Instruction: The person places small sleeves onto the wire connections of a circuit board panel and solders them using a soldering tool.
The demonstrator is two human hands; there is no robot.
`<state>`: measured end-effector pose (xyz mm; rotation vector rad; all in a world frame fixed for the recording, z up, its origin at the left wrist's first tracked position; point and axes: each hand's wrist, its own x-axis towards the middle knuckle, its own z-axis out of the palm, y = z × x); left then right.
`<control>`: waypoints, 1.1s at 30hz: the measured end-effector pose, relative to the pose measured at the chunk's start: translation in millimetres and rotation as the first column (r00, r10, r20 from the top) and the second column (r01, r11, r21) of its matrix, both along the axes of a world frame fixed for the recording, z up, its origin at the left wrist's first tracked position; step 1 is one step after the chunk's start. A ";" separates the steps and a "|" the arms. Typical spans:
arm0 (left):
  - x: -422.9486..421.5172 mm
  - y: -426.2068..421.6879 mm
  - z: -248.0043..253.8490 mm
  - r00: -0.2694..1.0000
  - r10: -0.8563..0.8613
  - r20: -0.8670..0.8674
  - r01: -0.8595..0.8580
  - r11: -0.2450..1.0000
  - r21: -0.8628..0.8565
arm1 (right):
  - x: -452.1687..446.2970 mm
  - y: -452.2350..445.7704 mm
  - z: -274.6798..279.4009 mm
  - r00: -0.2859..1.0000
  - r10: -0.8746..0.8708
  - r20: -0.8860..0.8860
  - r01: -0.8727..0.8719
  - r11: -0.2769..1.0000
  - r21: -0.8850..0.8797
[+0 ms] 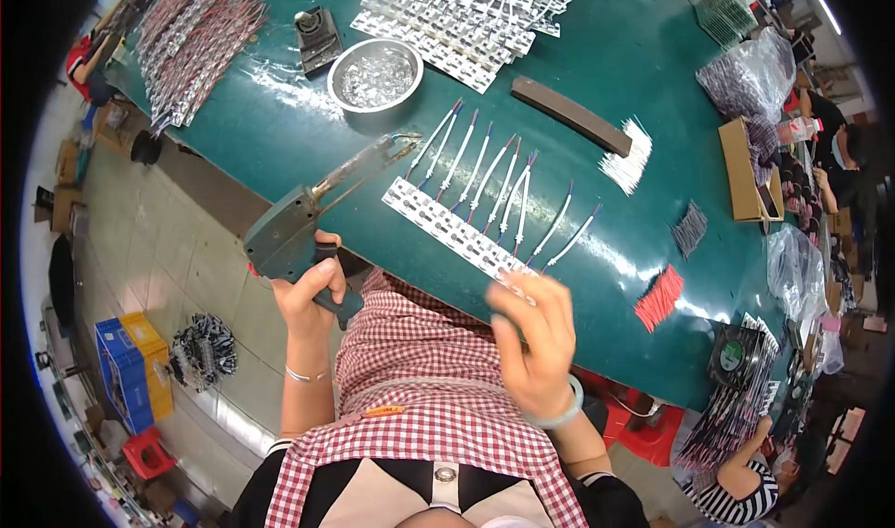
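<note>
My left hand (309,297) is closed round the grip of a dark green soldering gun (282,233). The gun's metal tip points up and right, close to the wires at the table edge. In front of me lies a white circuit board strip (449,227) with several short white sleeved wires (477,181) along its far side, their ends red and blue. My right hand (536,346) hovers over or rests at the strip's right end. Its fingers are partly bent and apart, and nothing shows in them; whether the fingertips touch the board, I cannot tell.
On the green table (634,71) are a metal bowl (376,75), a black stand (317,39), stacked boards (457,20), a brown bar (569,116), white wires (629,157) and red tubes (659,298). A cardboard box (741,174) stands right. Other people sit at the sides.
</note>
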<state>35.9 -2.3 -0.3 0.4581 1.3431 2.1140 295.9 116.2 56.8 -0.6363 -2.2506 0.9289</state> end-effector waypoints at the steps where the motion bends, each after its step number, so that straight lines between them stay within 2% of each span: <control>1: 0.2 -0.4 -1.3 1.000 -0.012 0.001 0.012 1.000 0.004 | -0.4 3.2 -16.2 0.952 -0.195 0.234 0.138 0.961 0.239; 4: 0.9 0.3 -9.4 0.999 -0.006 0.034 0.006 1.000 -0.021 | 0.9 7.5 -49.2 0.840 -0.085 0.537 0.005 0.989 0.149; 11: 7.3 2.0 -8.7 0.999 0.032 0.017 -0.032 0.999 -0.010 | 1.4 40.3 -56.8 0.813 0.089 0.576 -0.204 0.969 0.138; 15: 1.7 -7.0 -7.5 1.000 0.004 0.010 -0.004 1.000 -0.031 | 6.3 41.4 -48.1 0.833 0.132 0.537 -0.206 0.975 0.080; 18: -0.8 -8.6 -11.9 1.000 0.009 0.014 -0.009 0.999 -0.031 | 7.1 84.0 -40.2 0.916 0.001 0.402 -0.105 0.966 0.236; 19: -0.8 -6.2 -10.6 1.000 0.015 0.019 -0.014 0.999 -0.034 | 4.6 108.2 -39.8 0.955 -0.091 0.282 -0.003 0.949 0.316; 22: -0.3 -3.4 -3.9 1.000 0.021 0.017 -0.020 0.999 -0.039 | -8.9 193.3 -43.5 0.937 -0.318 0.147 0.207 0.841 0.501; 24: 0.9 -3.8 -0.5 1.000 0.019 0.017 -0.018 0.999 -0.030 | -18.0 241.6 -58.8 0.899 -0.361 0.250 0.171 0.812 0.559; 27: -0.7 -8.4 0.2 1.000 0.018 0.004 -0.018 1.000 0.008 | -28.5 273.3 -67.3 0.853 -0.272 0.444 0.034 0.880 0.473; 30: -2.6 -14.5 -1.1 0.998 0.062 0.014 -0.062 0.998 0.000 | -31.5 287.7 -78.4 0.842 -0.289 0.457 -0.024 0.824 0.566; 33: -4.8 -17.8 -5.0 0.996 0.077 0.043 -0.075 0.996 -0.051 | -33.8 288.1 -75.4 0.823 -0.265 0.502 -0.051 0.846 0.531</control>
